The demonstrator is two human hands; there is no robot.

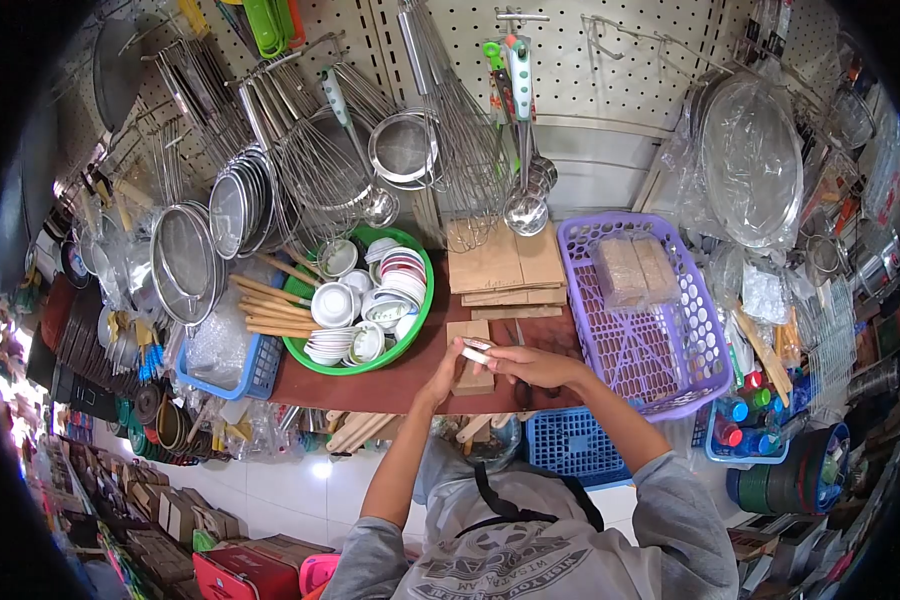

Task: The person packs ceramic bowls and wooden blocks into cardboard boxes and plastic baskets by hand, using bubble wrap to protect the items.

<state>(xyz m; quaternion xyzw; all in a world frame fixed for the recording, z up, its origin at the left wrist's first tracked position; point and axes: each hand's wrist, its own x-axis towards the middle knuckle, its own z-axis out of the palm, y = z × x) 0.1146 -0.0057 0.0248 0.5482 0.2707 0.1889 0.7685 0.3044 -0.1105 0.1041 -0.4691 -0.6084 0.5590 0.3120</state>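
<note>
Both hands meet over the near middle of the reddish-brown tabletop [420, 390]. My left hand [444, 372] is closed on small white dishes [475, 353], seen nearly edge-on; how many there are is hard to tell. From the other side, my right hand [532, 367] has its fingers closed on the same dishes. Beneath the hands lies a narrow piece of brown cardboard [467, 330], partly covered by them. To the left stands a green basin [417, 333] with many small white bowls [335, 302] and saucers, some stacked.
Flat cardboard pieces [505, 258] are stacked behind my hands. A purple basket [577, 290] on the right holds a brown wrapped package [635, 272]. Wooden handles [270, 308] reach over the basin's left side. Whisks [460, 150], strainers [406, 150] and ladles [526, 213] hang above.
</note>
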